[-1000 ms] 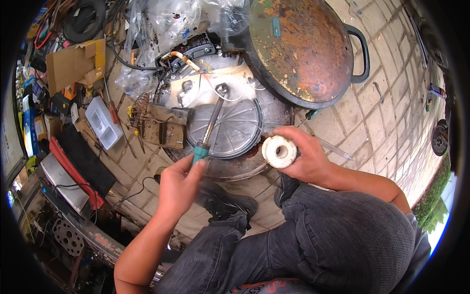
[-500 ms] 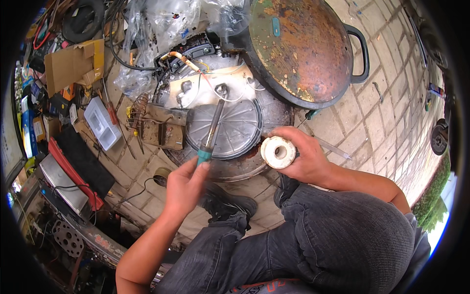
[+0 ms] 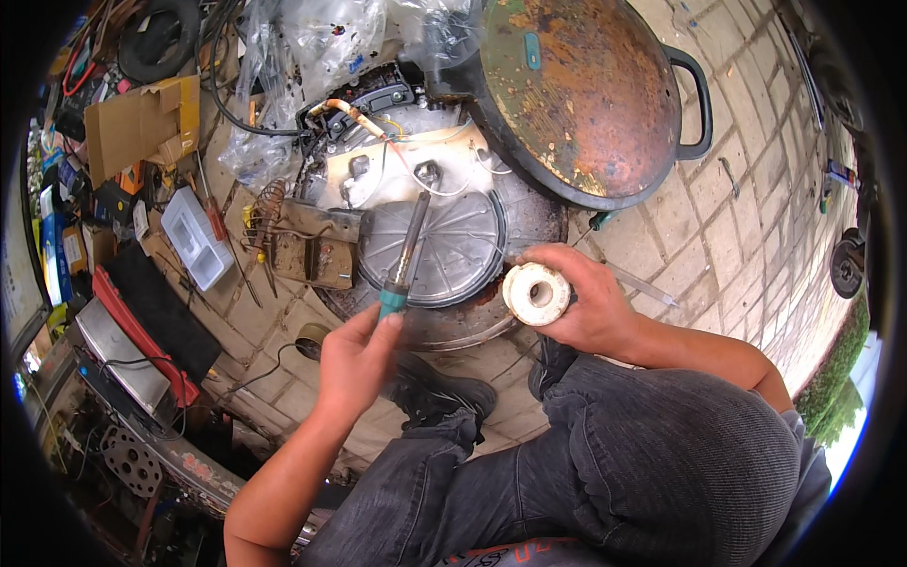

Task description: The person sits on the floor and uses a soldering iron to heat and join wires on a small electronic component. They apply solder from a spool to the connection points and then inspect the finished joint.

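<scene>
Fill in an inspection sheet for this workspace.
Surface: paving blocks with visible joints.
Work things: teal-handled tool, its tip over the round metal unit, contact unclear; white spool; stained round shell at the unit's upper right.
Clutter: cardboard box, translucent plastic tray and plastic bags, left of and beyond the unit.
Hands: left hand grips the tool; right hand grips the spool.
Cables: tan-sleeved wiring on the unit; dark cable to its upper left.
Surroundings: green hedge, right rim.

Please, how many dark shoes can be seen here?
2: one shoe right of the left hand; another shoe, partly hidden, below the white spool in the right hand.
</scene>
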The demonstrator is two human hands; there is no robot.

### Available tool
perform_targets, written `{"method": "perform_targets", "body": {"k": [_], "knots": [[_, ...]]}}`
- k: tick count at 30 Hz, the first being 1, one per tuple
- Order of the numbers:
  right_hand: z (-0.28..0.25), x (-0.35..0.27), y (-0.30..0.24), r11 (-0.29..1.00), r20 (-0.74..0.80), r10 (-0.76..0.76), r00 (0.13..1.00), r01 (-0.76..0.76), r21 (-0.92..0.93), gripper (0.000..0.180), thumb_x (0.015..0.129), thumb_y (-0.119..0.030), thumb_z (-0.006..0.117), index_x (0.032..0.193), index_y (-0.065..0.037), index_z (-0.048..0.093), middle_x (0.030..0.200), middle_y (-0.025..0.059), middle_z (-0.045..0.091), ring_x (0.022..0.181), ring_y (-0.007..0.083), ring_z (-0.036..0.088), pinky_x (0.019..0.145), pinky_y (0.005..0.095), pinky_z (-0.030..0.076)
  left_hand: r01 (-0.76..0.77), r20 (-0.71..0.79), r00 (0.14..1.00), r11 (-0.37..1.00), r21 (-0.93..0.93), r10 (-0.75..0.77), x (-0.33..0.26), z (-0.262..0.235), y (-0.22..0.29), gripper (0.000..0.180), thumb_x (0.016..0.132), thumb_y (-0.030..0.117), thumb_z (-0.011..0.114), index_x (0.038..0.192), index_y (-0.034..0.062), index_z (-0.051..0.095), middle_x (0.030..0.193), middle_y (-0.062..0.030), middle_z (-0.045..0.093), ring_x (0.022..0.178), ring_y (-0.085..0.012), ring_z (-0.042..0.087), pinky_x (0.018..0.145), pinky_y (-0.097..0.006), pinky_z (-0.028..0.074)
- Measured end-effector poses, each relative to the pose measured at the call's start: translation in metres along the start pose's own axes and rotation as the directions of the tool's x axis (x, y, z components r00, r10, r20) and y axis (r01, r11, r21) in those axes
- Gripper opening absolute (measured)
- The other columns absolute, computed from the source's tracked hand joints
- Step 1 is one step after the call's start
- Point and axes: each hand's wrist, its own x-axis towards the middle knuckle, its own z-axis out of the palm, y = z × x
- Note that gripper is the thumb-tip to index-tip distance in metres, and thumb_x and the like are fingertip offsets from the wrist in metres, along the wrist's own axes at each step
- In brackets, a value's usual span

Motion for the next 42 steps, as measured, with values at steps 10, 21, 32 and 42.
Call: {"method": "perform_targets", "body": {"k": [10, 21, 32, 42], "knots": [[-0.0002, 0.0004, -0.0004, 1.000, -0.007, -0.007, 1.000, 0.007, -0.004, 0.058, 0.073, -0.015, 0.085, 0.122, -0.004, 0.058, 0.113, 0.0168, 0.066, 0.100, 0.0329, 0.067, 0.085, 0.0379, 0.055, -0.006, 0.011, 1.000, 1.000, 0.011, 0.006, 0.0001, 0.0013, 0.0008, 0.032, 0.099, 0.031, 0.063, 0.093, -0.0002, 0.066, 0.071, -0.0003, 0.059, 0.051, -0.0074, 0.051, 0.045, -0.025, 0.039], [-0.0002, -0.0002, 0.0010, 1.000, 0.003, 0.008, 1.000, -0.008, -0.004, 0.059, 0.073, -0.017, 0.086, 0.123, -0.004, 0.058, 0.114, 0.0168, 0.065, 0.101, 0.0330, 0.067, 0.085, 0.0380, 0.055, 0.016, -0.007, 1.000, 1.000, 0.010, -0.016, -0.0028, 0.0034, 0.0053, 0.031, 0.100, 0.030, 0.062, 0.096, -0.0004, 0.066, 0.071, -0.0003, 0.059, 0.052, -0.0076, 0.051, 0.046, -0.025, 0.039], [-0.0006, -0.0012, 0.0012, 1.000, 0.016, 0.026, 1.000, -0.026, 0.006, 0.059, 0.073, -0.016, 0.086, 0.124, -0.005, 0.057, 0.115, 0.0169, 0.065, 0.103, 0.0331, 0.067, 0.086, 0.0382, 0.055, 0.003, -0.002, 1.000, 1.000, 0.015, -0.003, -0.0013, 0.0023, 0.0048, 0.032, 0.100, 0.029, 0.061, 0.088, 0.0005, 0.064, 0.070, 0.0001, 0.058, 0.052, -0.0078, 0.051, 0.046, -0.025, 0.038], [-0.0004, -0.0002, 0.0003, 1.000, 0.015, 0.022, 1.000, -0.022, 0.000, 0.059, 0.073, -0.016, 0.086, 0.124, -0.005, 0.057, 0.115, 0.0168, 0.065, 0.102, 0.0332, 0.067, 0.086, 0.0381, 0.055, 0.001, 0.008, 1.000, 1.000, 0.012, -0.001, -0.0001, 0.0029, 0.0057, 0.031, 0.100, 0.029, 0.061, 0.087, 0.0009, 0.063, 0.070, 0.0001, 0.058, 0.052, -0.0079, 0.051, 0.046, -0.025, 0.039]]}}
